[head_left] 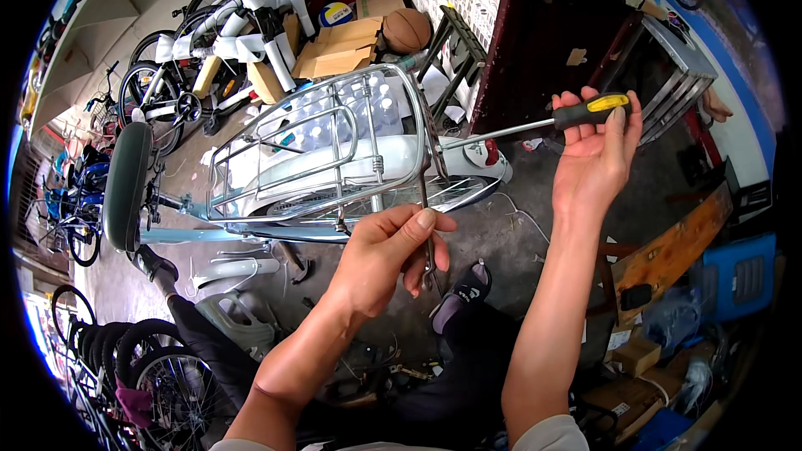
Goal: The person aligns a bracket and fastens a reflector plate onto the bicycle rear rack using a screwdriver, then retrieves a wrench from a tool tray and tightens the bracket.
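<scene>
A light blue bicycle lies across the view, with a chrome rear rack [338, 112] over its white rear mudguard [368, 153]. My right hand [595, 154] is closed around the black and yellow handle of a screwdriver [518, 129]. Its shaft points left, and the tip meets the rack's rear end. Thumb and fingers of my left hand [388, 250] pinch a slim dark wrench [423, 192], whose upper end reaches the rack's rear corner. Whether its jaw sits on a nut is hidden. A red rear reflector [491, 152] shows on the mudguard, and the dark saddle [128, 187] is at left.
Wrapped bicycles [242, 25], flattened cardboard [341, 46] and a basketball [407, 31] fill the back. Bottles in plastic wrap [380, 108] stand behind the rack. A dark cabinet [551, 50] is at back right. Boards and a blue plastic piece [739, 274] lie at right; tyres [138, 342] at lower left.
</scene>
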Demonstrator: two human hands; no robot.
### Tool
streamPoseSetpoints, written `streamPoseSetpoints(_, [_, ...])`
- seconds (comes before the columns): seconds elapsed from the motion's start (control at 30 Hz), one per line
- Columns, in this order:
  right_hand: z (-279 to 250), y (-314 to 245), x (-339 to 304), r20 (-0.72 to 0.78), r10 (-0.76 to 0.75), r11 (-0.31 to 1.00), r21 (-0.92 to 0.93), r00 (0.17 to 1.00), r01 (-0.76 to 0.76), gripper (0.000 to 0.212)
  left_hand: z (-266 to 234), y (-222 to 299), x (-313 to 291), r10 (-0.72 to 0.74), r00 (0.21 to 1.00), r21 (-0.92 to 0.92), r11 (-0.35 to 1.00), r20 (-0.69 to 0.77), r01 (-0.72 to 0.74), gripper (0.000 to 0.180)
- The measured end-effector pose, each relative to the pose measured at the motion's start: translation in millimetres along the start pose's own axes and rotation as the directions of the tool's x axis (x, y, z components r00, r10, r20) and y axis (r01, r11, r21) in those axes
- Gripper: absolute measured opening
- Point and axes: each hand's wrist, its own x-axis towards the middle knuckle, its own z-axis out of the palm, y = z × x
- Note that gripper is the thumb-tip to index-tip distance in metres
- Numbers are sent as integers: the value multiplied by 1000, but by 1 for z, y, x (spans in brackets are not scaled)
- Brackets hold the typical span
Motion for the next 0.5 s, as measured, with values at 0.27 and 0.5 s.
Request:
streamPoseSetpoints(0.27, [0,7,2,-46,33,999,32,998,-31,43,7,-27,22,188,977,358,923,-103,-140,28])
streamPoseSetpoints(0.5, [-4,6,4,-65,48,999,24,997,-46,41,-8,-46,36,327,924,286,921,-197,-265,26])
